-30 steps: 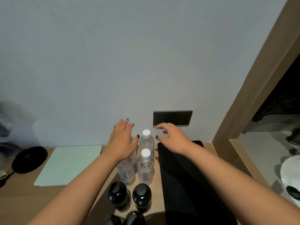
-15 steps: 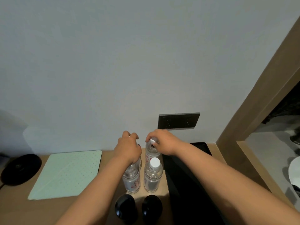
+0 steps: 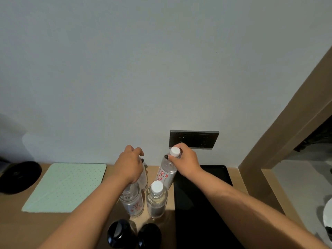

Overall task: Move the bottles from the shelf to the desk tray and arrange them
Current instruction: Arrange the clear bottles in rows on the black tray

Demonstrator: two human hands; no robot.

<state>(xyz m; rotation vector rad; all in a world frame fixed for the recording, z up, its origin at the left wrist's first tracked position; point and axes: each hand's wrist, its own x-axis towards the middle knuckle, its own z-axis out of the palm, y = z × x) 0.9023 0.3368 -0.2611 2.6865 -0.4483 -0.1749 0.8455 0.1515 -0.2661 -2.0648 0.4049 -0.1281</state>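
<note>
Two hands grip bottles near the frame's middle; right hand (image 3: 186,163) fingers pinch a tilted bottle (image 3: 167,170) by its neck; left hand (image 3: 130,167) fingers curl round another's top; probably light, smooth, slippery.

Both forearms bare to frame bottom, no sleeves, watch or rings seen. Dark polish on nails of left hand (image 3: 129,165) and right hand (image 3: 185,161), centre frame. Short nails.
</note>
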